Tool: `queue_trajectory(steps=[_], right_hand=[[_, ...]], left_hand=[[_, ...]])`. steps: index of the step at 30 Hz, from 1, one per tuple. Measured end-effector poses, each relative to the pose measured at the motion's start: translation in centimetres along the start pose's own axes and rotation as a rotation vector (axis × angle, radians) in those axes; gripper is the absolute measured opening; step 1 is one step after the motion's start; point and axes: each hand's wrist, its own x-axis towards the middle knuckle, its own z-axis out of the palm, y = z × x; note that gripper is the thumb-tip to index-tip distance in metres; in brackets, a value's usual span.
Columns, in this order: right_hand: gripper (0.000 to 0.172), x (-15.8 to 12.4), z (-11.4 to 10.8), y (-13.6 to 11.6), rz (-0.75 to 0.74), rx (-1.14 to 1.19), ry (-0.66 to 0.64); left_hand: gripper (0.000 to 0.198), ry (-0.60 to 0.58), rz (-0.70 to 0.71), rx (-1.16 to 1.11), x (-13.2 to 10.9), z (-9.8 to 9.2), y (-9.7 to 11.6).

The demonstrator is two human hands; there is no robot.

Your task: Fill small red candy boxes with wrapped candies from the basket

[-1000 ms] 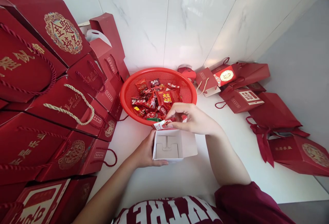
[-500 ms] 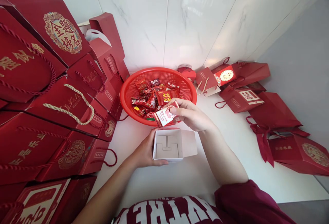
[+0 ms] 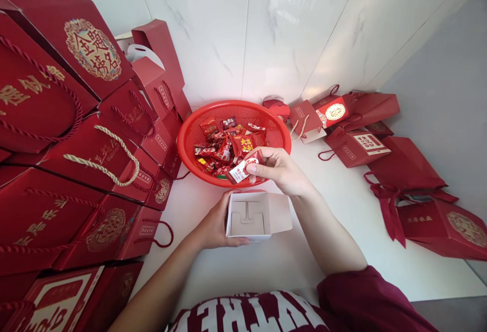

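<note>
While the left hand (image 3: 215,228) grips the side of the small open white cardboard box (image 3: 249,215) on the white counter (image 3: 342,205), the right hand (image 3: 279,169) pinches a small red-and-white wrapped candy packet (image 3: 243,168) between thumb and fingers, just above the box and at the near rim of the round red plastic mesh basket (image 3: 190,136). Half a second ago the packet was turned more flat toward the camera; now it is tilted and a little higher, and the box is empty as before. So the packet seems to be on its way from the basket to the box. Writing on the packet is too small to read. A red packet of sweets in the basket (image 3: 247,143) carries yellow Chinese characters. The big red paper gift bags at the left (image 3: 91,47) show gold Chinese characters in a round emblem, and one small red bag at the right (image 3: 367,143) has the double-happiness sign 囍.
</note>
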Motion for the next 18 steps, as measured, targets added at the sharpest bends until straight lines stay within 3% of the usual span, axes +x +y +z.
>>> queue_trajectory(steps=[6,11,13,18], right_hand=[[0.017,-0.7,0.0,-0.5,-0.061,-0.305,0.008],[0.009,-1.8,-0.2,-2.0,-0.046,-0.773,-0.327],[0.011,-2.3,0.0,-2.0,0.009,-0.92,-0.414],[0.02,-2.4,1.7,0.0,0.307,-1.099,-0.538]], left_hand=[[0.103,-0.001,0.005,0.011,0.0,0.0,-0.3],[0.104,0.012,-0.008,0.048,0.0,0.1,-0.5],[0.104,0.012,-0.012,0.054,0.1,0.1,-0.5],[0.1,-0.012,-0.035,0.046,0.1,0.1,-0.2]])
